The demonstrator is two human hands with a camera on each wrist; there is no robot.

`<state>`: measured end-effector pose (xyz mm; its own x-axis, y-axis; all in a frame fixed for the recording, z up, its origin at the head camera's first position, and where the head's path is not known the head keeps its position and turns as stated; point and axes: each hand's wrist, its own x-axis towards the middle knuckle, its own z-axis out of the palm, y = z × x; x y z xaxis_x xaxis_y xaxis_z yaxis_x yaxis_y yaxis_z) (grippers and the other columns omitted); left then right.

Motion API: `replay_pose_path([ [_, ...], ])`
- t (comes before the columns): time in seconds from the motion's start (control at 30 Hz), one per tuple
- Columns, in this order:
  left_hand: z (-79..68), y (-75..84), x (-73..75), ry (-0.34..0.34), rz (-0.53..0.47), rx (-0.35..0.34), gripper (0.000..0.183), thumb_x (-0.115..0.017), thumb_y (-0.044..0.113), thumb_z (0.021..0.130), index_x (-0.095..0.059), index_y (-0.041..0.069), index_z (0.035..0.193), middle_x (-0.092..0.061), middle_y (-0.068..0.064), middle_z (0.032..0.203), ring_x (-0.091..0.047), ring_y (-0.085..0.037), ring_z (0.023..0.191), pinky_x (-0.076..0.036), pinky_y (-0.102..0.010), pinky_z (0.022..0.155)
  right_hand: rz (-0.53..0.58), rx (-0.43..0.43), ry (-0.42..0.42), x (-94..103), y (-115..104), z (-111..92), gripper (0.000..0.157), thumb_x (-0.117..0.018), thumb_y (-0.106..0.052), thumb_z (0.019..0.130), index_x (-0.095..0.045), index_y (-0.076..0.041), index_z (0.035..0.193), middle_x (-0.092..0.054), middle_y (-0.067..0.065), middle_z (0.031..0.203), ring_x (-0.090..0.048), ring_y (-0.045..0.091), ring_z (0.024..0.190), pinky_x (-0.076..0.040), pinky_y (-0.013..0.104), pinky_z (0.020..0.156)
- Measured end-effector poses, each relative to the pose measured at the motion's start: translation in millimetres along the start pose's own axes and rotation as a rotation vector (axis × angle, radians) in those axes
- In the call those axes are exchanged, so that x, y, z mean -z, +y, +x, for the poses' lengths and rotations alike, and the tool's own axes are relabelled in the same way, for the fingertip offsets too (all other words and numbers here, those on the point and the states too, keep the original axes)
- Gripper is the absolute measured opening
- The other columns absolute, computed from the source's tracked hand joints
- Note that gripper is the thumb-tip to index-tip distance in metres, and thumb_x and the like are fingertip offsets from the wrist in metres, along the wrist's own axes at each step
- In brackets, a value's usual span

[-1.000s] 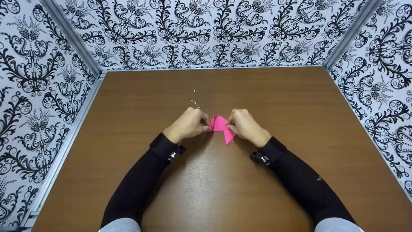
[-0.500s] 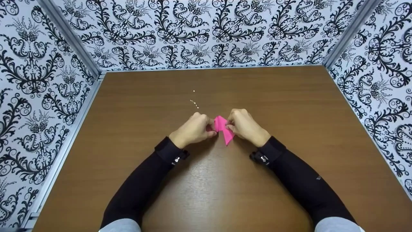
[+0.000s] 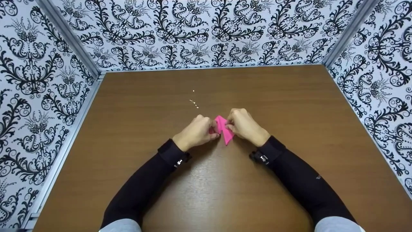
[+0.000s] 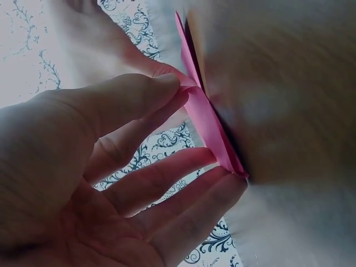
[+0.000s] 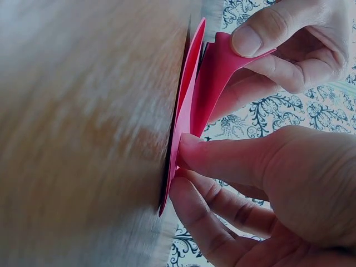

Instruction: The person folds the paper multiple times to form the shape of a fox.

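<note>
A small folded piece of bright pink paper (image 3: 226,131) lies close over the brown table between both hands. My left hand (image 3: 197,131) pinches a raised flap of the paper (image 4: 207,119) between thumb and index finger, and its other fingertips reach the lower edge in the left wrist view. On the other side, my right hand (image 3: 246,126) holds the paper's right part, thumb on top. In the right wrist view the flap of pink paper (image 5: 214,78) bends up toward the left thumb, while a pointed layer stays flat near the tabletop.
The brown wooden table (image 3: 206,193) spreads around the hands. Several tiny pale crumbs (image 3: 194,103) lie beyond the left hand. Patterned black-and-white panels (image 3: 206,35) stand behind and at both sides, joined by grey metal posts.
My left hand has moved right, bringing the paper's left flap over toward the right hand, so less pink shows between them. The right hand has hardly moved.
</note>
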<state>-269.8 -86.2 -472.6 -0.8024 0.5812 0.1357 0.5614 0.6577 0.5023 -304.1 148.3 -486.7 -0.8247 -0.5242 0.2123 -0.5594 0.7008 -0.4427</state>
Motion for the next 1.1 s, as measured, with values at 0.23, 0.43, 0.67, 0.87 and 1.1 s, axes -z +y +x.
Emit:
replay_pose_path([
  [0.23,-1.5,2.8,-4.0,0.014,0.027,0.004,0.006,-0.092,0.012,0.1,-0.091,0.006,0.101,-0.084,-0.006,0.082,-0.06,-0.007,0.067,-0.054,-0.026,0.063,-0.002,-0.008,-0.011,0.0,0,1,0.006,-0.088,0.0,0.097,-0.093,-0.003,0.098,-0.082,0.015,0.097,-0.081,0.033,0.093,-0.07,0.049,0.08],
  [0.43,-1.4,3.5,-7.8,0.025,0.079,-0.016,0.008,-0.093,0.015,0.1,-0.092,0.007,0.101,-0.083,-0.006,0.082,-0.061,-0.008,0.068,-0.056,-0.028,0.063,-0.004,-0.011,-0.011,1.2,-1,0,0.005,-0.088,-0.001,0.098,-0.093,-0.003,0.098,-0.082,0.016,0.097,-0.081,0.034,0.093,-0.069,0.049,0.079],
  [0.67,-1.9,3.8,-12.2,0.041,0.152,-0.06,0.012,-0.096,0.02,0.099,-0.091,0.01,0.097,-0.081,-0.003,0.082,-0.067,-0.01,0.071,-0.064,-0.036,0.066,0.013,-0.014,-0.007,0.5,-2,0,0.006,-0.087,0.001,0.099,-0.092,-0.001,0.097,-0.079,0.015,0.095,-0.077,0.033,0.091,-0.068,0.049,0.079],
  [0.87,-2.8,5.0,-15.0,0.042,0.177,-0.068,0.013,-0.097,0.024,0.099,-0.092,0.011,0.098,-0.083,-0.003,0.085,-0.077,-0.016,0.075,-0.07,-0.041,0.07,0.022,-0.014,-0.009,0.6,-2,-1,0.005,-0.087,0.0,0.098,-0.092,-0.001,0.097,-0.079,0.016,0.095,-0.077,0.034,0.09,-0.068,0.048,0.078],
  [1.1,-3.4,4.8,-17.0,0.065,0.161,-0.08,0.014,-0.097,0.027,0.098,-0.094,0.014,0.103,-0.086,-0.004,0.091,-0.082,-0.02,0.08,-0.071,-0.045,0.073,0.019,0.011,0.003,0.8,-1,0,0.005,-0.087,0.001,0.097,-0.092,-0.001,0.096,-0.078,0.016,0.092,-0.076,0.033,0.087,-0.067,0.048,0.077],
])
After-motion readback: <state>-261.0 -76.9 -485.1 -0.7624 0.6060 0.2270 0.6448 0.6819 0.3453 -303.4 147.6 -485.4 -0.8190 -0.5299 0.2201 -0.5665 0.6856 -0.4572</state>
